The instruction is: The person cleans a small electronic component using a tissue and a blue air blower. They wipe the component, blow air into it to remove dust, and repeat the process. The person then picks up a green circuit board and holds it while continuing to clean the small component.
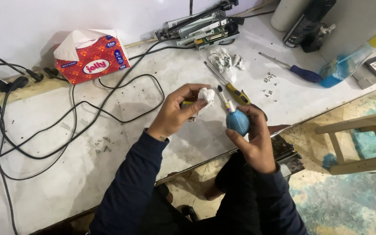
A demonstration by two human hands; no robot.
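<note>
A round blue rubber air-blower bulb [237, 122] with a short white nozzle sits over the table's front edge, enclosed by the right hand [253, 138], whose fingers are wrapped around it. The nozzle points at a crumpled white tissue wad [206, 95], pinched with a small dark part [188, 105] in the closed fingers of the left hand [176, 114]. Just behind lie two screwdrivers, one yellow-handled [232, 90], one blue-handled [296, 69], both with thin metal shafts. More crumpled tissue [223, 58] lies beyond them. Small metal screws lie in two scattered groups [268, 82] [102, 145]. One red cardboard tissue box [92, 55] stands at the back left beside looping black cables [83, 117] on the scuffed white table [44, 174].
</note>
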